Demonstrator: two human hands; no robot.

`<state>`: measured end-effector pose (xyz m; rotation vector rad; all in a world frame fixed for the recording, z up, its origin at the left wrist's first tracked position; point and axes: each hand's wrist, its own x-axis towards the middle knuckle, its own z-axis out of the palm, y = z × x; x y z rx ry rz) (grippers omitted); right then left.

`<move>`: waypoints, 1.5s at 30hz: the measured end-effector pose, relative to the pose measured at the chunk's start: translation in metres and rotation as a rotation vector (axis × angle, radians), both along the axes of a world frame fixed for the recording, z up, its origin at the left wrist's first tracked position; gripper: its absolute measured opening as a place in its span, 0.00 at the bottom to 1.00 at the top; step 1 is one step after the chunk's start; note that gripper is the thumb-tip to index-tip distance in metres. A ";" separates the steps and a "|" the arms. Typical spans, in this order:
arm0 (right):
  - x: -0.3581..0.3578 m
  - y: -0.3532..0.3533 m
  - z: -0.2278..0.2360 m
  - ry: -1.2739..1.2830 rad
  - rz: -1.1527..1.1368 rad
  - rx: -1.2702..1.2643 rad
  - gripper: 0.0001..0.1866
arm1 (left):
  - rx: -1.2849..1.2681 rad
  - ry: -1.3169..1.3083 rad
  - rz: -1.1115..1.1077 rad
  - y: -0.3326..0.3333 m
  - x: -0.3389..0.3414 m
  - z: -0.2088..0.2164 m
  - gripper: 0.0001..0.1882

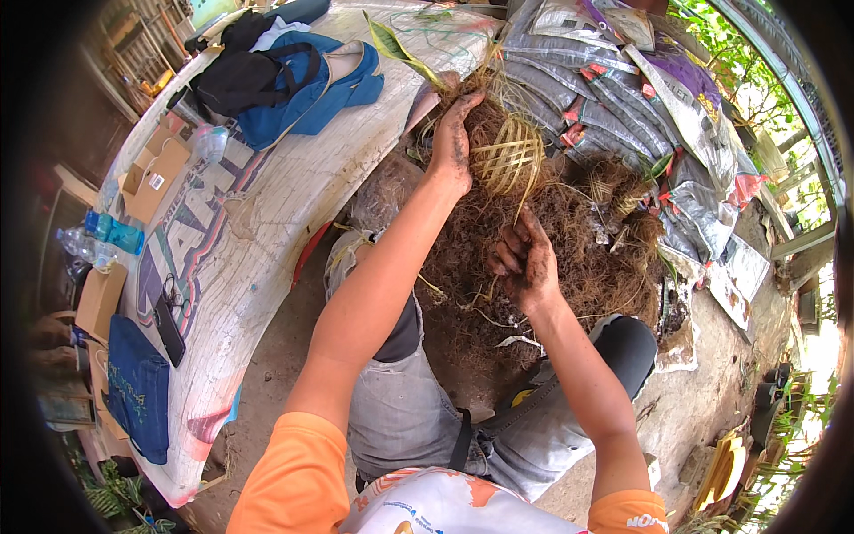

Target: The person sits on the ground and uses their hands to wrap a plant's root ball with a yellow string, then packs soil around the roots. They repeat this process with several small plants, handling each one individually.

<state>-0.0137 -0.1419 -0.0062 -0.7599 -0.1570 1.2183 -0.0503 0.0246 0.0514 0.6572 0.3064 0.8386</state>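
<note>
My left hand [455, 142], dirty with soil, is closed round the base of a potted plant with a long yellow-edged green leaf [396, 49]. Brown fibrous roots hang from this plant, and a small woven-strip basket [509, 160] sits against them, just right of my hand. Lower down, my right hand [531, 262] has soil-covered fingers curled inward over a heap of brown root fibre and soil [587, 267]. Whatever those fingers hold, if anything, is hidden. A second woven piece [607, 187] lies among the fibres on the right of the heap.
On the left stands a long white painted table [240, 258] bearing a blue bag [311, 93], a cardboard box [153, 173], a phone [169, 331] and a dark blue pouch [138, 389]. Stacked grey plastic sacks [623, 107] lie behind the heap. My knees flank its near side.
</note>
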 end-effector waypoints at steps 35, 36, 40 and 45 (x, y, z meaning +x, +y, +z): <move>0.030 0.024 -0.052 -0.771 -0.214 -0.072 0.15 | -0.305 -0.207 -0.239 -0.008 -0.006 0.004 0.21; 0.035 0.023 -0.054 -0.702 -0.164 -0.073 0.14 | -0.313 -0.195 -0.230 -0.006 -0.005 0.003 0.18; 0.058 0.019 -0.054 -0.499 -0.104 -0.114 0.11 | -0.274 -0.103 -0.319 -0.008 -0.003 0.003 0.13; 0.058 0.015 -0.004 -0.424 -0.177 -0.251 0.18 | 0.102 0.145 -0.374 -0.005 -0.009 -0.001 0.13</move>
